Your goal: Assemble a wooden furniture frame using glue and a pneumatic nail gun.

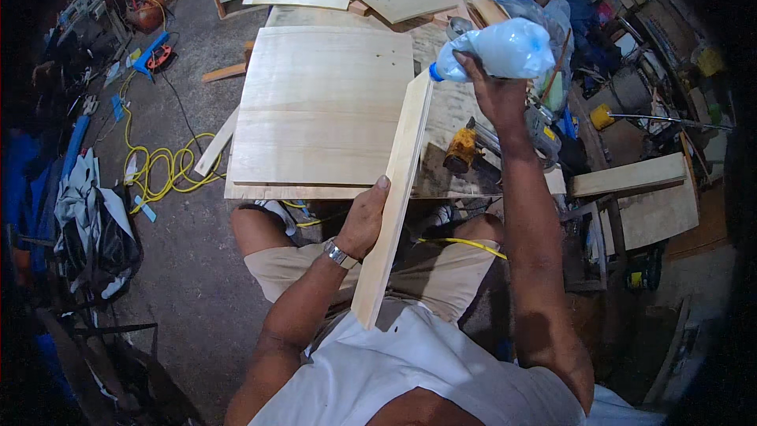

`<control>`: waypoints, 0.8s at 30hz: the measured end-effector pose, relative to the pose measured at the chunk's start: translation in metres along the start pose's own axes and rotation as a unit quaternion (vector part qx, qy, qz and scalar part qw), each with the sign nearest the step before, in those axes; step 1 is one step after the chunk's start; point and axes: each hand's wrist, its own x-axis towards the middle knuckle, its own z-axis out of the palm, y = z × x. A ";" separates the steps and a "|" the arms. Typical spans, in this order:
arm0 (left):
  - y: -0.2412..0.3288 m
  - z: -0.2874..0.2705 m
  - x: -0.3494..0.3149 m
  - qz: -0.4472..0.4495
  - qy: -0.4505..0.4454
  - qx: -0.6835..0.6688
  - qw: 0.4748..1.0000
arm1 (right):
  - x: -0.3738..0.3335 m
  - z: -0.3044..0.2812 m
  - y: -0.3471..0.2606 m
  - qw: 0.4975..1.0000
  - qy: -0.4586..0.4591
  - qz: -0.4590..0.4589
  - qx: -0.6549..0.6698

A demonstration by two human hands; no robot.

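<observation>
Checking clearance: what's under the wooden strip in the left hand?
The wooden strip passes over the tabletop and beige shorts, visible on both sides; whatever lies straight beneath is covered.

Panel [319, 110] on table [448, 114], strip [399, 193] right of panel, bottle [509, 47] at tip.
</observation>
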 end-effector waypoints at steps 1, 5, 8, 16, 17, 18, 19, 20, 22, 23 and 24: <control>-0.001 0.000 0.001 0.024 -0.003 0.001 1.000 | -0.008 0.000 -0.011 0.994 -0.039 0.018 -0.105; -0.004 -0.003 0.008 0.014 0.013 -0.052 0.998 | -0.046 -0.001 -0.044 0.906 -0.146 -0.112 -0.382; -0.003 -0.001 0.006 0.072 0.004 -0.032 0.997 | -0.036 -0.007 -0.040 0.920 -0.212 -0.037 -0.327; 0.001 -0.001 0.007 0.076 0.011 -0.035 0.996 | -0.040 -0.005 -0.050 0.852 -0.242 -0.051 -0.461; 0.000 -0.003 0.009 0.097 0.019 -0.036 0.994 | -0.044 -0.006 -0.052 0.873 -0.213 -0.096 -0.427; -0.002 -0.004 0.010 0.094 0.027 -0.035 0.995 | -0.048 -0.005 -0.051 0.884 -0.203 -0.110 -0.407; -0.004 -0.004 0.011 0.130 0.022 -0.004 0.991 | -0.044 -0.007 -0.048 0.889 -0.191 -0.116 -0.401; -0.005 -0.004 0.011 0.157 0.013 0.035 0.987 | -0.036 -0.007 -0.043 0.884 -0.180 -0.107 -0.417; -0.005 -0.004 0.010 0.091 -0.027 0.028 0.995 | -0.016 -0.009 -0.031 0.854 -0.154 -0.078 -0.491; -0.004 -0.004 0.011 0.033 -0.042 0.018 0.998 | -0.013 -0.009 -0.028 0.844 -0.158 -0.049 -0.509; -0.002 -0.006 0.014 0.046 -0.034 0.018 0.998 | -0.011 -0.009 -0.026 0.836 -0.154 -0.063 -0.522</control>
